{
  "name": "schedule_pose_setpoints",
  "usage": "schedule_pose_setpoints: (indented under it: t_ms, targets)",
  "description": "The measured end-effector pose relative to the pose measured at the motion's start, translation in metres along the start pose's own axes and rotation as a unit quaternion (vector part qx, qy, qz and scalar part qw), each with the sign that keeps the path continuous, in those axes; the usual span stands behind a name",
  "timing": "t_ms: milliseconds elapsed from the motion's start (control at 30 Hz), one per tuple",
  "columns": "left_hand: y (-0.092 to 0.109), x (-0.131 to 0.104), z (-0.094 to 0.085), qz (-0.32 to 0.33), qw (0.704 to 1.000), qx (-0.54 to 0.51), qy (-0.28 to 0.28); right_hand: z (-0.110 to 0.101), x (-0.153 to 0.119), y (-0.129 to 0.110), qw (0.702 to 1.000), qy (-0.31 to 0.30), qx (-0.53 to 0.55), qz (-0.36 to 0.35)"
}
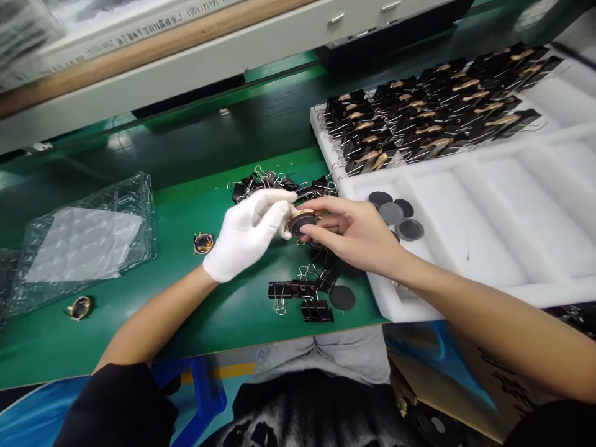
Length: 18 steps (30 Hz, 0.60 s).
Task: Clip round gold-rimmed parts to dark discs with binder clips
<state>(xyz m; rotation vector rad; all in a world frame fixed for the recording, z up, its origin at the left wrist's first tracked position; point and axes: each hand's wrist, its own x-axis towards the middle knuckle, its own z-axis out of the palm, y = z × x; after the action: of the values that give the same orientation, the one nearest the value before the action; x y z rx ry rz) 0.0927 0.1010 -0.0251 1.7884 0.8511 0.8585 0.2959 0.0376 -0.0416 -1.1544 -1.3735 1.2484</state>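
My left hand (pixel 251 233), in a white glove, pinches the left side of a round gold-rimmed watch case (pixel 302 223) with a dark disc on its face. The bare fingers of my right hand (pixel 358 234) close on the same case from the right, thumb on the disc. Black binder clips (pixel 315 310) lie below my hands beside a dark round disc (pixel 342 298), and more clips (pixel 265 181) are heaped behind them. To the left of my glove sits another gold-rimmed case (pixel 203 243).
A white foam tray (pixel 475 230) at the right holds rows of clipped pieces (pixel 428 112) and several loose discs (pixel 391 213). Clear plastic trays (pixel 149 217) and one more case (pixel 81 307) are at the left. A shelf edge (pixel 186 62) spans the back.
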Motion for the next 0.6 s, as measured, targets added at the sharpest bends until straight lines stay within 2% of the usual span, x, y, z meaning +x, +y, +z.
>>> schedule_pose_setpoints:
  t_ms: [67, 167, 267, 333, 400, 433, 533, 600]
  targets:
    - [-0.002, -0.002, -0.001, 0.013, 1.000, 0.008, -0.027, 0.001, 0.001, -0.002, 1.000, 0.011, -0.005, -0.004]
    - [-0.003, -0.004, -0.001, 0.046, 0.994, 0.086, -0.054, 0.003, 0.000, -0.006, 0.998, 0.043, -0.030, -0.021]
    - [-0.003, -0.001, -0.003, 0.080, 0.984, 0.156, -0.030, 0.002, 0.000, -0.010, 0.996, 0.067, -0.049, -0.027]
    - [-0.002, 0.003, -0.009, 0.081, 0.974, 0.212, -0.009, -0.001, 0.000, -0.011, 0.992, 0.106, -0.058, -0.025]
    - [-0.004, 0.007, -0.014, 0.064, 0.944, 0.322, -0.011, -0.007, 0.002, -0.012, 0.987, 0.145, -0.066, -0.020]
    - [-0.005, 0.008, -0.016, 0.053, 0.919, 0.390, -0.022, -0.009, 0.003, -0.012, 0.986, 0.155, -0.065, -0.013]
    - [-0.012, 0.009, -0.015, 0.031, 0.832, 0.548, -0.079, -0.013, 0.006, -0.011, 0.989, 0.142, -0.025, 0.014]
    - [-0.017, 0.008, -0.013, 0.015, 0.802, 0.586, -0.115, -0.013, 0.007, -0.011, 0.992, 0.123, 0.014, 0.027]
